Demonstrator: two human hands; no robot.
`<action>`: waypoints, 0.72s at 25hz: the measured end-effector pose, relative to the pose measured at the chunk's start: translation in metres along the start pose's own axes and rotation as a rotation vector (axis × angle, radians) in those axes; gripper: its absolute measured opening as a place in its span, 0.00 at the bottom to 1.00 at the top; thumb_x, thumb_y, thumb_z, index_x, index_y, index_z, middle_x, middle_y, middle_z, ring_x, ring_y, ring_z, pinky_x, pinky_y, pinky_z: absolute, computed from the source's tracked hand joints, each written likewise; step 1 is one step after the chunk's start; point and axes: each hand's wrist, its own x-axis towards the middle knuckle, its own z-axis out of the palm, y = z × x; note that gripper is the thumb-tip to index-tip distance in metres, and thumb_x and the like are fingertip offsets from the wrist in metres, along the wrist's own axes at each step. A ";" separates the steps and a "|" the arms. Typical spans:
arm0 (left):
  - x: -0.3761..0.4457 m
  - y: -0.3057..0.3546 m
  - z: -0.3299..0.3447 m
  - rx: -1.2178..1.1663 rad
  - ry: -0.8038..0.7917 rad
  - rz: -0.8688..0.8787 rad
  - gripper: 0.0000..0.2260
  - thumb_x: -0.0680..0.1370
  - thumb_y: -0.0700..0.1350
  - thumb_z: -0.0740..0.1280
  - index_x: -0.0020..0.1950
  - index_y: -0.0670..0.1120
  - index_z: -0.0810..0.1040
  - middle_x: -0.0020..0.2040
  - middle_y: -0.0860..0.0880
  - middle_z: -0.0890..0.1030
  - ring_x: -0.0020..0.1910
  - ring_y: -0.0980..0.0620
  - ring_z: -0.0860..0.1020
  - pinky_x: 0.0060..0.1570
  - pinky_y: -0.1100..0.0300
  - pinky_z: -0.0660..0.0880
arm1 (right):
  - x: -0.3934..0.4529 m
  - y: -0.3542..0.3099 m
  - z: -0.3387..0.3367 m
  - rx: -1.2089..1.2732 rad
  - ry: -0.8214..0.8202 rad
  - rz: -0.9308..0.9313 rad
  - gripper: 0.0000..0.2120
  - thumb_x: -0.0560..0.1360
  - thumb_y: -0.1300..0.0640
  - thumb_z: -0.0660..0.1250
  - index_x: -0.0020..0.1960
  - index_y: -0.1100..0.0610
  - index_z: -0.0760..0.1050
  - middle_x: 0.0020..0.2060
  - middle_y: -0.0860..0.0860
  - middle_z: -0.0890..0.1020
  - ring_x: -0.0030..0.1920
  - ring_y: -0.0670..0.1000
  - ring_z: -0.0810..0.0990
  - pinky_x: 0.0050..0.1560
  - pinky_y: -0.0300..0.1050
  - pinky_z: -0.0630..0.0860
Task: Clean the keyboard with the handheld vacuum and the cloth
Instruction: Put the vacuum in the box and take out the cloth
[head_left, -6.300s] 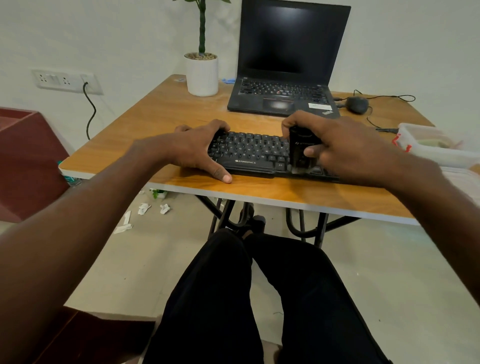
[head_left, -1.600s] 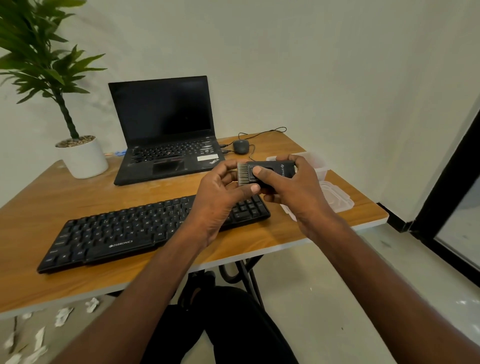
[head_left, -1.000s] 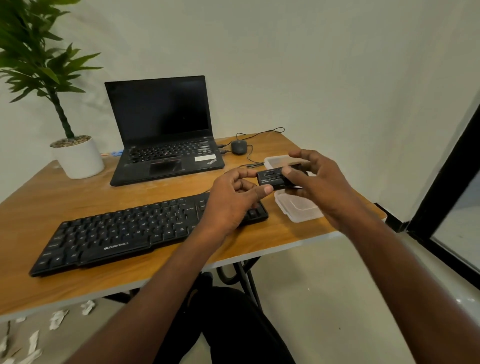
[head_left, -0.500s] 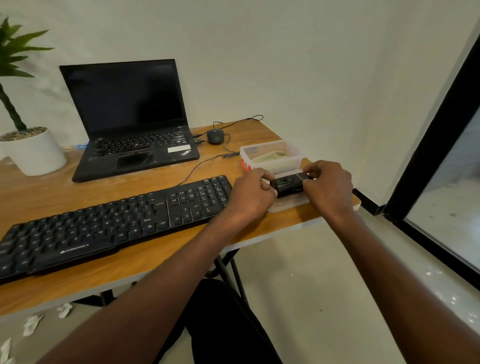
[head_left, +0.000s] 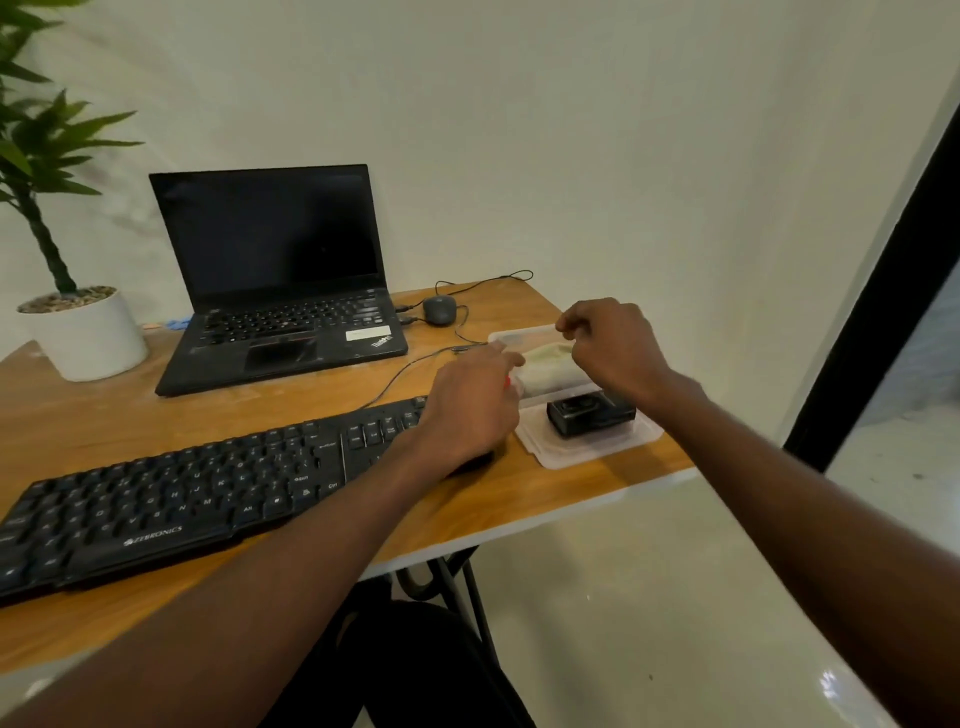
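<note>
Legs in dark trousers (head_left: 415, 670) show nearest, under the wooden table (head_left: 493, 509). On the table's near left lies the black keyboard (head_left: 208, 493), running toward the right. The left hand (head_left: 470, 405) hovers over the keyboard's right end with its fingers reaching to the near left corner of a clear plastic container (head_left: 524, 338); whether they grip it is hidden. Just right of that hand, the black handheld vacuum (head_left: 589, 413) rests on a flat plastic lid (head_left: 587, 452) near the table's right edge. Beyond the lid stands the container, holding a pale cloth (head_left: 545, 358). The right hand (head_left: 610, 348) hangs above it, fingers curled, thumb and forefinger pressed together; what they pinch cannot be told. Farther off sit a laptop (head_left: 275, 291), a mouse (head_left: 439, 310) and a potted plant (head_left: 78, 322).
</note>
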 end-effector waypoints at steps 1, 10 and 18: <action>0.004 -0.001 0.002 0.045 -0.034 0.001 0.20 0.84 0.44 0.66 0.76 0.48 0.75 0.73 0.46 0.78 0.72 0.46 0.75 0.73 0.47 0.70 | 0.018 0.002 0.003 -0.079 -0.108 -0.019 0.18 0.75 0.67 0.62 0.57 0.54 0.85 0.54 0.51 0.86 0.56 0.53 0.83 0.60 0.51 0.80; 0.015 0.002 -0.001 0.111 -0.158 -0.049 0.26 0.78 0.41 0.69 0.77 0.48 0.73 0.66 0.45 0.82 0.64 0.45 0.79 0.59 0.52 0.78 | 0.085 0.004 0.039 -0.497 -0.560 -0.185 0.09 0.75 0.47 0.74 0.55 0.45 0.83 0.54 0.51 0.81 0.55 0.54 0.79 0.55 0.49 0.77; 0.018 0.011 -0.002 0.130 -0.151 -0.044 0.22 0.76 0.40 0.67 0.71 0.44 0.75 0.51 0.45 0.82 0.49 0.45 0.80 0.43 0.52 0.77 | 0.083 -0.008 0.049 -0.503 -0.472 -0.179 0.10 0.75 0.53 0.69 0.36 0.53 0.74 0.36 0.50 0.76 0.44 0.56 0.77 0.43 0.47 0.73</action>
